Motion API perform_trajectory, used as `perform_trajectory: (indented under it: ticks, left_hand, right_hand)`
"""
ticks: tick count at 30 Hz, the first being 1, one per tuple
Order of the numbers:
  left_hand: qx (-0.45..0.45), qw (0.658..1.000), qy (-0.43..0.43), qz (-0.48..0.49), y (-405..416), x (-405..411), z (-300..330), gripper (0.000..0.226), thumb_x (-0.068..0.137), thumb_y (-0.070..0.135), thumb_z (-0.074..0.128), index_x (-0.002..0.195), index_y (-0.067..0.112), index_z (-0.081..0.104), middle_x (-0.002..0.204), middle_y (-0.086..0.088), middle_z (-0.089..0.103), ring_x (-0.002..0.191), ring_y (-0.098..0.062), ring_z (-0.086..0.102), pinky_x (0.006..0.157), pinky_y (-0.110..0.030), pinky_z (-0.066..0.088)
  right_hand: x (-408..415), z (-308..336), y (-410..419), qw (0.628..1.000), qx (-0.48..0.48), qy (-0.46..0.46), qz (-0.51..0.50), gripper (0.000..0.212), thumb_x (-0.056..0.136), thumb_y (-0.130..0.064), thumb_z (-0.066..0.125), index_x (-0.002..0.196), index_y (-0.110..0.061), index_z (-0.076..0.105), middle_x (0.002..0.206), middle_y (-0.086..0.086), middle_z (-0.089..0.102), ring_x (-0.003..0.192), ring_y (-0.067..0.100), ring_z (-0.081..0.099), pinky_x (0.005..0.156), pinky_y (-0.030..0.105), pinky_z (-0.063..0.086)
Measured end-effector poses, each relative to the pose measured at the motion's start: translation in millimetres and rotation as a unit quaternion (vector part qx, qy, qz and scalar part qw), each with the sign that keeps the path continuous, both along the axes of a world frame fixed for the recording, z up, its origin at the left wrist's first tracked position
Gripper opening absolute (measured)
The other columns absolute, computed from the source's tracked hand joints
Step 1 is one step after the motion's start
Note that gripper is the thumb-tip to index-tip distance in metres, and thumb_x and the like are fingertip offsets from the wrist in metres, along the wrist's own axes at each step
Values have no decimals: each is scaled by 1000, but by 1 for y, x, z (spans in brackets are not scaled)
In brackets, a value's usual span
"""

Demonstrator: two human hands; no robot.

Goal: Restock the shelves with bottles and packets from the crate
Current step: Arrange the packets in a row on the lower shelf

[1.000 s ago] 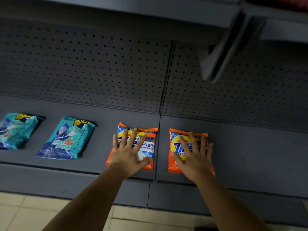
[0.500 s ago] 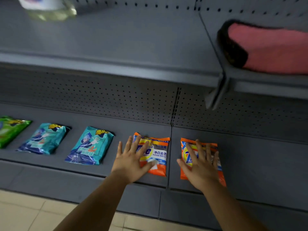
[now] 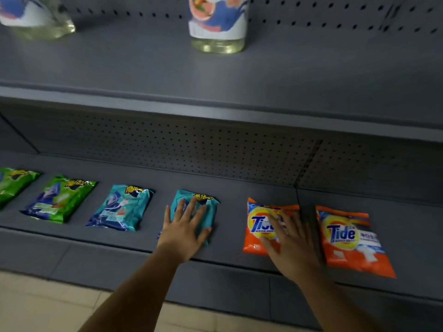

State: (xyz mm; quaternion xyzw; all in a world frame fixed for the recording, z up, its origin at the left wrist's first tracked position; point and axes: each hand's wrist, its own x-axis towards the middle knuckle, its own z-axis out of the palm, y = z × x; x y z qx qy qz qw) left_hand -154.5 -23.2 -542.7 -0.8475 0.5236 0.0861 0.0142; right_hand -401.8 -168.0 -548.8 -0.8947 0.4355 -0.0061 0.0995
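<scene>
A row of packets lies flat on the bottom shelf (image 3: 235,188). My left hand (image 3: 183,232) rests with spread fingers on a teal packet (image 3: 207,207). My right hand (image 3: 291,243) lies flat over the right part of an orange Tide packet (image 3: 257,226). A second orange Tide packet (image 3: 350,238) lies uncovered just to the right, past the shelf seam. Further left lie another teal packet (image 3: 121,208) and two green packets (image 3: 61,198) (image 3: 12,184). The crate is out of sight.
The upper shelf (image 3: 215,75) carries two clear bottles with blue and white labels (image 3: 217,22) (image 3: 36,15). Perforated grey back panels stand behind both shelves. Beige floor tiles (image 3: 48,305) show at the bottom left.
Both hands have shifted one packet to the left: the left from the Tide packet to the teal one, the right to the left Tide packet. The view rose and swung left.
</scene>
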Motion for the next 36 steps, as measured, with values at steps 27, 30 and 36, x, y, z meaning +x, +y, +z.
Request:
perform_trajectory:
  ticks: [27, 30, 36]
  left_hand:
    - [-85, 995, 53, -29, -10, 44, -14, 89, 79, 79, -11, 153, 35, 8, 158, 8, -17, 147, -20, -18, 120, -49, -4]
    - [-68, 996, 61, -21, 21, 67, 4, 86, 76, 80, -12, 151, 39, -2, 157, 10, -20, 147, -18, -18, 120, -44, -7]
    - [-33, 998, 35, 46, 90, 134, 24, 101, 64, 87, -19, 152, 42, 2, 160, 7, -11, 149, -22, -9, 121, -44, -2]
  right_hand:
    - [50, -34, -7, 990, 59, 101, -82, 88, 68, -83, -11, 150, -51, -9, 162, -10, -22, 149, 29, -21, 118, 59, -8]
    - [52, -25, -9, 986, 81, 130, -74, 82, 77, -85, -7, 150, -50, -12, 161, -7, -25, 148, 31, -21, 118, 59, -7]
    - [72, -4, 15, 983, 58, 135, -106, 74, 91, -73, 22, 155, -42, 0, 165, -1, -9, 151, 33, -7, 120, 57, 4]
